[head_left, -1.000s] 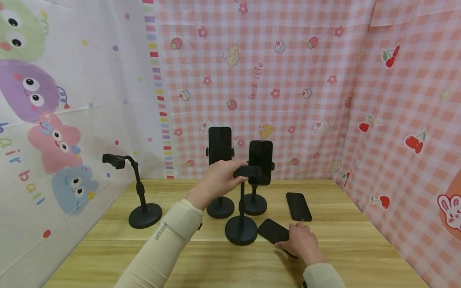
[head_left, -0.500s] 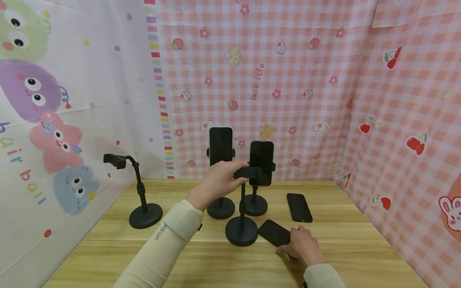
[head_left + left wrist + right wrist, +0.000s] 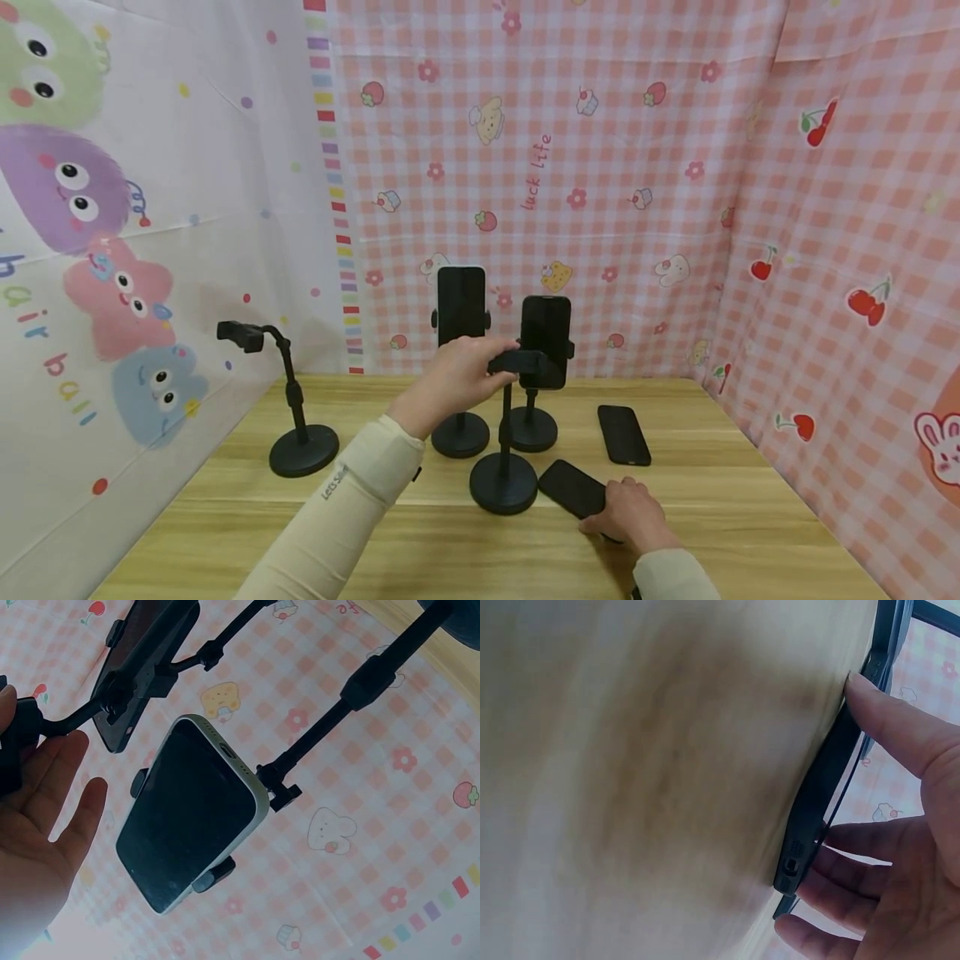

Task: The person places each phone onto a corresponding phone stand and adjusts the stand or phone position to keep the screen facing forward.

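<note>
My left hand [image 3: 468, 371] grips the clamp head of a black phone stand [image 3: 504, 483] in the middle of the table. In the left wrist view, the left hand [image 3: 41, 802] shows at the left edge beside that clamp. At the right front, my right hand [image 3: 630, 510] holds a black phone [image 3: 573, 487] lying beside the stand's base. The right wrist view has the right hand's [image 3: 900, 847] thumb on one long edge of the phone [image 3: 817, 795] and its fingers at the opposite edge, the phone low over the wood.
Behind my left hand stand two stands bearing phones, a light-edged phone [image 3: 461, 304] and a dark phone [image 3: 545, 333]. Another phone [image 3: 624, 435] lies flat at the right. A phone stand with no phone in it [image 3: 302, 448] is at the left. Patterned cloth [image 3: 570, 167] surrounds the table.
My right hand has slid very slightly toward the near right end of the phone. The left hand keeps its grip on the stand, and the view has shifted a little.
</note>
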Available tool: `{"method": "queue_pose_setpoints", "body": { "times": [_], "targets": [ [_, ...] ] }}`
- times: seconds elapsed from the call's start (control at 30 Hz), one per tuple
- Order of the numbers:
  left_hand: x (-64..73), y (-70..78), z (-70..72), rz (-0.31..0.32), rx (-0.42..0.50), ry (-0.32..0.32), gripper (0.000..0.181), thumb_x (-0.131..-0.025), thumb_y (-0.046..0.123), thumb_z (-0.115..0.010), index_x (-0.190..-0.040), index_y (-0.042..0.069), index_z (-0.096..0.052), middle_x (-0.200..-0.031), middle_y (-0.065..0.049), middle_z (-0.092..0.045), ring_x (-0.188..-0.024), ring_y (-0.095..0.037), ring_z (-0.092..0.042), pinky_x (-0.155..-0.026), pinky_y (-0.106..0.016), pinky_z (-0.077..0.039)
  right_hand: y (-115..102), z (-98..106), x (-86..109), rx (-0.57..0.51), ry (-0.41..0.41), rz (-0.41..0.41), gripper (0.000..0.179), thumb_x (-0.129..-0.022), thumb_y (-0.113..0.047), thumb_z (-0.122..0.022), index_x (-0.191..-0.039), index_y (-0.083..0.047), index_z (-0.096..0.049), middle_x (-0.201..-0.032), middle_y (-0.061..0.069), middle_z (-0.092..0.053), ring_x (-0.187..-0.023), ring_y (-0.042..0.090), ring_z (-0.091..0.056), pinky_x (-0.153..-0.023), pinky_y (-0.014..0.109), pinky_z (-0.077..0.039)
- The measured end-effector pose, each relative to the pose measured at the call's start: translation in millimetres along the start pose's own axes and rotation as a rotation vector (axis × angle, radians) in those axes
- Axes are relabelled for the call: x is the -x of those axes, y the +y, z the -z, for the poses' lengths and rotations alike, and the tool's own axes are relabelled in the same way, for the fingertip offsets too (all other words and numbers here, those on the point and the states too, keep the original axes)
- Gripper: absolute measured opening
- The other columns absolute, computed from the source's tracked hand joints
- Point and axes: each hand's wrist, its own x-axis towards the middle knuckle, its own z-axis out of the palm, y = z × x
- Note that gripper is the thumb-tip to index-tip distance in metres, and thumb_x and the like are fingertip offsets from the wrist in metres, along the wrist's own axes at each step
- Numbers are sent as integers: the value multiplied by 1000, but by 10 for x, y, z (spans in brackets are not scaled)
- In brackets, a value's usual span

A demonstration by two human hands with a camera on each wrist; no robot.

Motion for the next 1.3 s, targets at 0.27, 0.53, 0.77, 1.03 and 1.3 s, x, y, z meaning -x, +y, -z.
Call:
{"method": "queue_pose_setpoints", "body": {
  "times": [0.27, 0.53, 0.77, 1.03, 1.3],
  "targets": [
    [4, -3, -6, 15, 13, -17, 46, -91, 20, -75, -133, 7, -63, -127, -8, -66, -104, -24, -67, -91, -40, -52, 54, 34, -69, 0, -94, 6, 66, -75, -41, -86, -111, 10, -63, -101, 22, -57, -94, 37, -57, -85, 53, -49],
    [27, -4, 0, 41, 15, -39, 58, -93, 23, -73, -144, 9, -51, -133, -8, -62, -98, -22, -69, -86, -40, -54, 41, 90, -64, -6, -129, 8, 63, -75, -36, -87, -110, 10, -62, -101, 22, -57, -94, 37, -56, -87, 52, -48],
    [61, -25, 0, 28, 4, -17, 58, -93, 25, -72, -145, 10, -50, -126, -9, -66, -67, -11, -62, -72, -33, -54, 37, 118, -68, -7, -146, 15, 61, -76, -34, -87, -109, 10, -62, -102, 23, -58, -94, 38, -56, -88, 52, -48],
    [101, -56, -19, -8, -5, 22, 56, -93, 25, -73, -142, 8, -52, -121, -9, -68, -76, -16, -65, -77, -35, -55, 19, 171, -48, 3, -145, -6, 56, -71, -33, -89, -102, 6, -63, -96, 17, -61, -86, 31, -57, -83, 50, -49],
    [147, -82, -29, 7, 20, 26, 56, -93, 28, -71, -142, 10, -53, -128, -9, -65, -99, -23, -68, -87, -39, -54, -19, 199, -12, 5, -120, -19, 50, -67, -33, -89, -93, 1, -64, -86, 10, -61, -76, 25, -55, -77, 46, -50]
  ]
}}
